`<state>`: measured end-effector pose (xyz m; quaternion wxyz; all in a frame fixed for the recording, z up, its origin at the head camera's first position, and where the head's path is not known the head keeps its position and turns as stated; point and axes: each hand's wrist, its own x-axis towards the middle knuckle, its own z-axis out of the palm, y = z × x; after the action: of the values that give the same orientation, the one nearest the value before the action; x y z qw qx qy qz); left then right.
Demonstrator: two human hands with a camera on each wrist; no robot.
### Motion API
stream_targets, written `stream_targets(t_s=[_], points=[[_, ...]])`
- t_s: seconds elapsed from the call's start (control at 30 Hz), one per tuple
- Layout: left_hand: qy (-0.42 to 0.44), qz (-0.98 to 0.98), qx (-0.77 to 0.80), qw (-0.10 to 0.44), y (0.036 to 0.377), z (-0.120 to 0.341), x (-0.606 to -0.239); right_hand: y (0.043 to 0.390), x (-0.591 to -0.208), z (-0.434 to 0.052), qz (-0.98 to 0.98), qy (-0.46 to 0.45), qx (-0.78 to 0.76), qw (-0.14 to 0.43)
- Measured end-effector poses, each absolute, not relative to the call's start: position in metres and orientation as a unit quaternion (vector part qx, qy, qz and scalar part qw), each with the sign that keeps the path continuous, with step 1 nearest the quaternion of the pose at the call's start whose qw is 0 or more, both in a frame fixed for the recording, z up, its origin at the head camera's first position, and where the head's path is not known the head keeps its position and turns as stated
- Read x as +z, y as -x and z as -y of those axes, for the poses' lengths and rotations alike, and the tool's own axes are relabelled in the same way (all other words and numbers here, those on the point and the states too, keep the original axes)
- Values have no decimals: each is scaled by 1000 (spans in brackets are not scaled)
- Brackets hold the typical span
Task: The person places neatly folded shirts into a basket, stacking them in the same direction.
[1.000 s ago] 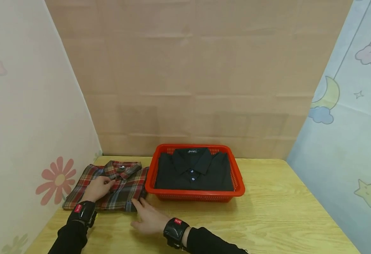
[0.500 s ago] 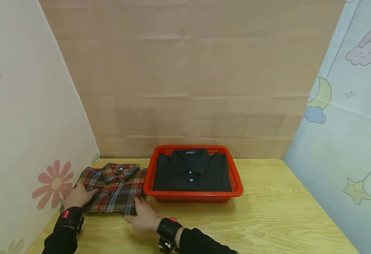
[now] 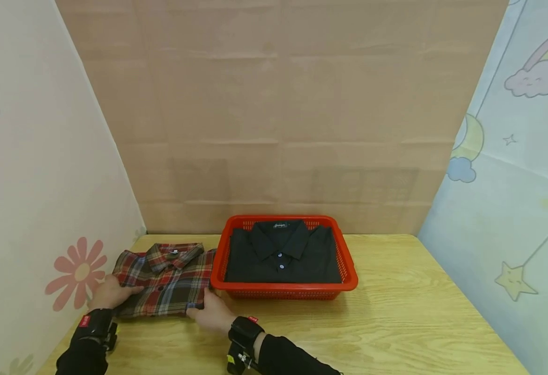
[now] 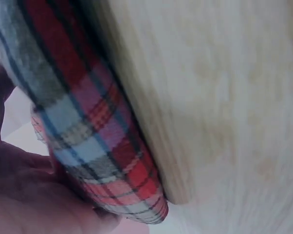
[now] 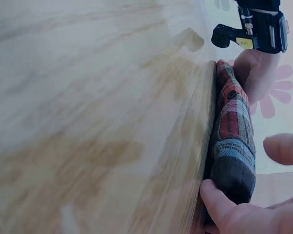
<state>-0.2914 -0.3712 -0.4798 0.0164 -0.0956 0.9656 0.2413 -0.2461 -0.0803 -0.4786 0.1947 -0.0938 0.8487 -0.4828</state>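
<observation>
A folded plaid shirt lies at the left of the table, collar toward the back. My left hand grips its left edge, with the thumb over the top; the other fingers are mostly hidden in the head view. Plaid cloth runs close along the palm in the left wrist view. At the shirt's right front corner is my right hand. In the right wrist view a low finger touches the dark end of the shirt near the table, while a raised digit stands apart above it.
A red plastic basket stands close beside the plaid shirt's right side. Inside it lies a folded dark shirt. A printed panel rises at the left, a brown backdrop behind, and another panel at the right.
My left hand has moved from the middle of the plaid shirt out to its left edge. The right hand has closed in on the right front corner. The basket stays in place.
</observation>
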Motion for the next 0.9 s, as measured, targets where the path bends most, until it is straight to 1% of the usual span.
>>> stream_targets(t_s=[0.13, 0.33, 0.43, 0.53, 0.67, 0.8, 0.9], points=[[73, -962, 262, 23, 288, 371, -477, 246, -477, 80, -830, 68, -521, 187], [65, -960, 270, 27, 284, 369, -474, 247, -478, 81, -827, 66, -544, 130], [76, -957, 279, 37, 282, 369, -476, 248, -480, 82, -816, 61, -562, 120], [85, -957, 274, 45, 279, 369, -478, 247, -483, 84, -803, 34, -578, 140], [94, -957, 267, 57, 276, 369, -478, 248, -484, 87, -776, -3, -600, 192], [108, -955, 266, 71, 277, 371, -478, 249, -483, 89, -751, -8, -618, 233], [118, -954, 262, 78, 277, 374, -481, 250, -481, 90, -751, 2, -616, 239]])
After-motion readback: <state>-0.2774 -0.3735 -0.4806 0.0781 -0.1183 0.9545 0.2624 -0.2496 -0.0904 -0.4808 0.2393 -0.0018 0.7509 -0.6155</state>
